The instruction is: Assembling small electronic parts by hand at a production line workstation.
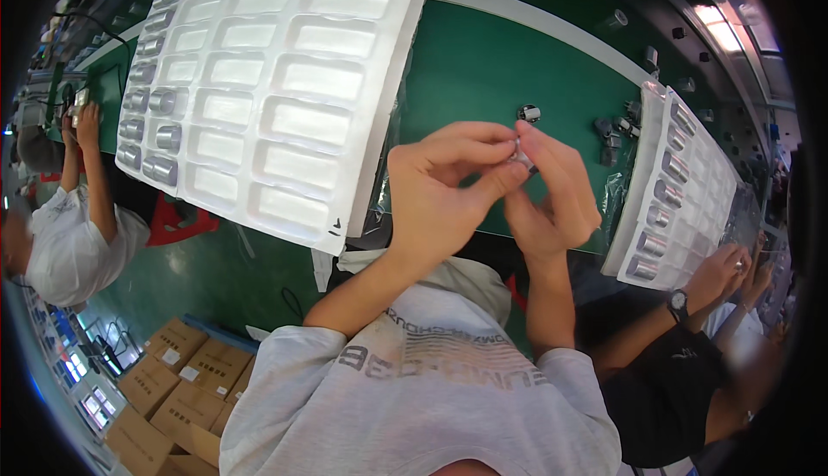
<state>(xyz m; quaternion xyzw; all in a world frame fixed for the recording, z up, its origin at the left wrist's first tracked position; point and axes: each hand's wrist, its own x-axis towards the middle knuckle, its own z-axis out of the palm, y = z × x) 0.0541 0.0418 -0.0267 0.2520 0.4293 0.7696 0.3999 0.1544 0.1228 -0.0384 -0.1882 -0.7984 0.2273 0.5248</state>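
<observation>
Over the green bench [466,53], my left hand [440,191] and my right hand [556,191] meet at the fingertips. Pinched between them is a small silvery metal part [522,158], mostly covered by the fingers, so its exact kind is unclear. Just beyond the fingers lies a short silver-and-black cylindrical part [529,113] on the bench. To the left of my hands rests a large white plastic tray [312,120] with rows of rectangular pockets. Silver metal cylinders [168,137] sit in pockets along its left side; the nearer columns hold none.
Several dark small parts [608,138] lie at the right. Beyond them is another white tray [632,209] with silver cylinders. A person in black [655,398] works there; another person in white [73,252] sits far left. Cardboard boxes [183,416] are stacked on the floor, lower left.
</observation>
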